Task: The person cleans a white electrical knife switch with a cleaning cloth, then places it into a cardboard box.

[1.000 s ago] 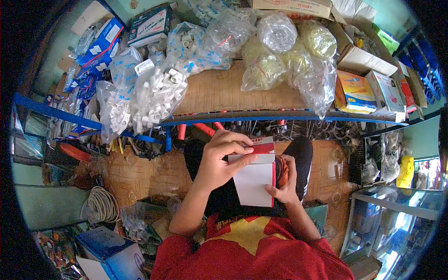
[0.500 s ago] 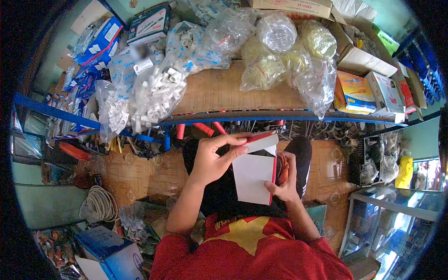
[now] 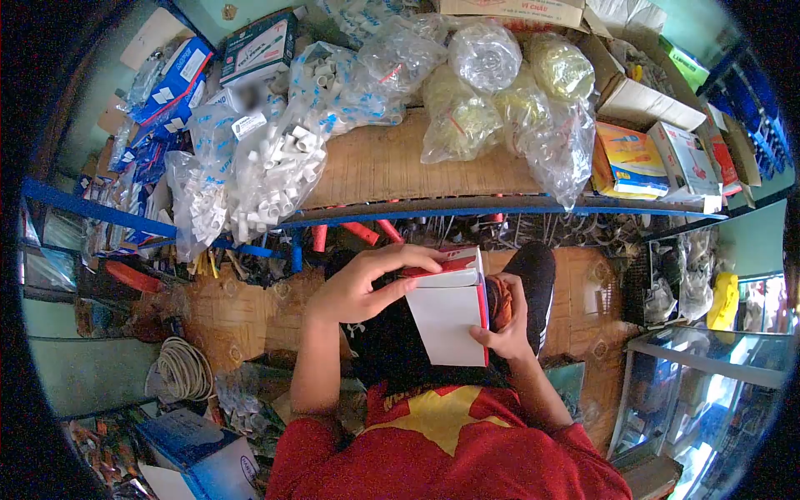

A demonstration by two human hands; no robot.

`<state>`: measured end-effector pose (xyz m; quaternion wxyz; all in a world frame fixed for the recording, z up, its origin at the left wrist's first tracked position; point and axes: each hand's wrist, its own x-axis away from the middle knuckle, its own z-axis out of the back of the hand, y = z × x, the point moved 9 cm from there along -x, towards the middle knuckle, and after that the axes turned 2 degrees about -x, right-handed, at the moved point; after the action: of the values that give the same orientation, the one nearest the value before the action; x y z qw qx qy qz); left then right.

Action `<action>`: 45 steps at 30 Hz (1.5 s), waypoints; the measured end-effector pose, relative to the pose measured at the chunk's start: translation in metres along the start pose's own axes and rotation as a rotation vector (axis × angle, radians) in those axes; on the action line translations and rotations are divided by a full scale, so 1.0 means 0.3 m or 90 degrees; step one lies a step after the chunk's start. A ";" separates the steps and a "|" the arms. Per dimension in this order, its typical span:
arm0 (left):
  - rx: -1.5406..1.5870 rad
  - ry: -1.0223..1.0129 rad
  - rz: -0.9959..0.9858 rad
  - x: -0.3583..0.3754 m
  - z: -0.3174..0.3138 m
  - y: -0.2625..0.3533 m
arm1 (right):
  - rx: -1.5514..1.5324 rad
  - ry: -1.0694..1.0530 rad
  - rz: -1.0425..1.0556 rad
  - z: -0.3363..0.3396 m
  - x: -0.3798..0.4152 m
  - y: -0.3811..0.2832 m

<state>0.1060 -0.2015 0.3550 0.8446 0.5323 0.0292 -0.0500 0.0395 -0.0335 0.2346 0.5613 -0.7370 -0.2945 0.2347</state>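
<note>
A white and red box [image 3: 447, 321] is held over my lap, its lid down against the body. My left hand [image 3: 367, 287] lies at the box's upper left, thumb and fingers on the lid. At the box's right side, my right hand [image 3: 507, 321] has its thumb on the near face. A reddish-brown object [image 3: 500, 302] shows between that palm and the box; what it is I cannot make out.
A shelf [image 3: 367, 167] ahead bears bags of white pipe fittings [image 3: 279, 171], bags of clear and yellowish items [image 3: 462, 121] and an orange and blue box [image 3: 629, 158]. A glass case [image 3: 704, 400] stands right; a cable coil [image 3: 185, 369] and blue box [image 3: 196, 450] are left.
The box's lid has swung down from its raised position onto the body. My left hand has moved left and slightly down with it. My right hand keeps its hold.
</note>
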 end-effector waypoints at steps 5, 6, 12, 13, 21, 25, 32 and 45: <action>-0.094 0.007 -0.041 -0.004 -0.007 0.037 | -0.016 -0.004 -0.008 -0.008 0.000 0.023; -0.082 0.016 -0.047 -0.008 -0.007 0.052 | -0.004 -0.010 -0.006 -0.010 0.003 0.028; -0.162 0.101 0.015 -0.008 -0.075 0.032 | 0.018 0.001 -0.015 -0.002 0.011 0.072; -0.204 0.131 -0.027 -0.006 -0.083 0.052 | -0.023 0.013 -0.005 -0.009 0.004 0.056; -0.259 0.285 0.004 0.020 -0.077 0.063 | -0.057 0.046 0.011 0.022 -0.009 0.070; -0.272 0.346 -0.058 0.036 -0.013 0.098 | -0.070 0.038 -0.006 0.031 -0.033 0.032; -0.061 0.352 -0.018 0.038 -0.031 -0.045 | -0.059 0.011 0.007 0.010 -0.026 0.029; 0.483 0.351 0.171 0.177 -0.294 -0.304 | -0.104 -0.013 0.028 0.010 -0.085 -0.042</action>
<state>0.1485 -0.1639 0.2297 0.5510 0.7950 0.1627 0.1949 0.0169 -0.0467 0.2465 0.4910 -0.7840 -0.3025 0.2297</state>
